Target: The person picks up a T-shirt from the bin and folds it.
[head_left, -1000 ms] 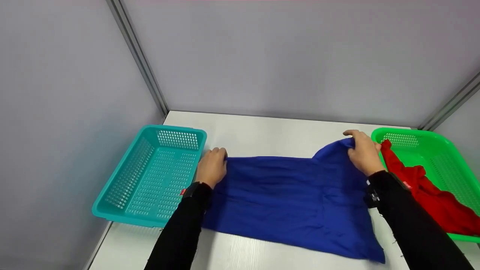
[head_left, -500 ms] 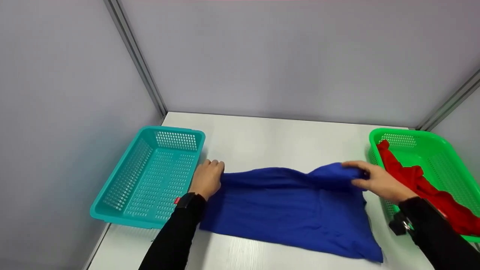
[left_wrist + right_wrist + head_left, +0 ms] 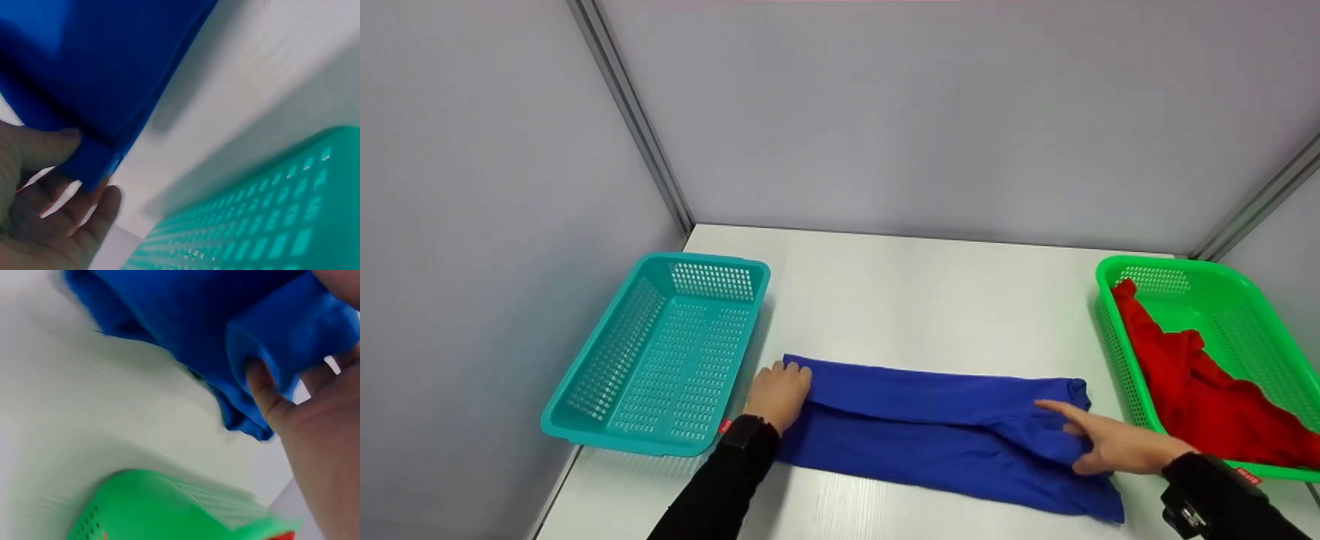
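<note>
A blue cloth (image 3: 915, 435) lies across the table in front of me, its upper layer folded over toward me with a ridge along the middle. At its left end, my left hand (image 3: 780, 394) pinches the edge; in the left wrist view the thumb (image 3: 53, 147) presses the cloth corner against the fingers. My right hand (image 3: 1117, 442) is at the right end, index finger stretched over the fabric. Seen from the right wrist, one finger (image 3: 261, 385) is tucked into a curl of the cloth, which runs between it and the thumb.
A teal perforated basket (image 3: 754, 315) stands on the left, close beside my left hand. On the right is a green basket (image 3: 1275, 330) holding a red cloth (image 3: 1207, 390). Grey panels (image 3: 922, 112) enclose the white table (image 3: 922, 300) behind and at the sides.
The cloth's far edge has come toward me and folded over, narrowing it. Both hands have moved nearer to me, the right one farther, ending lower at the right end.
</note>
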`<control>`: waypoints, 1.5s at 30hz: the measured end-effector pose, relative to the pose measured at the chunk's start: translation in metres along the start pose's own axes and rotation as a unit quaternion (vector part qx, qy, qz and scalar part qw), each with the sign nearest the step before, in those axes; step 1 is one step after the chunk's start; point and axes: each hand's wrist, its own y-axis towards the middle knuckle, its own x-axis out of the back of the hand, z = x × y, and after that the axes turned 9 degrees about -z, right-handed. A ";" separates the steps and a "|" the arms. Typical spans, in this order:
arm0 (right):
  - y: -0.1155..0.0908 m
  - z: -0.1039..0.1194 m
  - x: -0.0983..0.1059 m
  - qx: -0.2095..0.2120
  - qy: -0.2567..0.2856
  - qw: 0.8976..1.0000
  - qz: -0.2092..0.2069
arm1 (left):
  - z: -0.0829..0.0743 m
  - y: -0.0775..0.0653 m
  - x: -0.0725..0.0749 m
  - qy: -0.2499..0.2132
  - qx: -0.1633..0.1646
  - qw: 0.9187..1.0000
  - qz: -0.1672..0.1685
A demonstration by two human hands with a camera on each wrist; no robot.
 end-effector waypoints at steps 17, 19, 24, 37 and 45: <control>0.033 0.003 -0.049 -0.017 0.091 0.989 -0.113 | -0.009 -0.021 -0.013 -0.144 -0.026 0.984 0.102; 0.030 0.002 -0.046 -0.007 0.115 0.991 -0.065 | -0.008 -0.022 -0.014 -0.146 -0.018 0.983 0.107; 0.027 0.002 -0.044 0.015 0.053 0.998 -0.043 | -0.007 -0.022 -0.012 -0.151 -0.005 0.982 0.116; 0.029 0.025 -0.056 -0.100 -0.219 0.970 -0.031 | -0.009 -0.023 -0.008 -0.156 0.017 0.981 0.116; 0.025 0.018 -0.059 -0.095 -0.247 0.964 -0.027 | -0.007 -0.025 -0.009 -0.162 0.016 0.980 0.115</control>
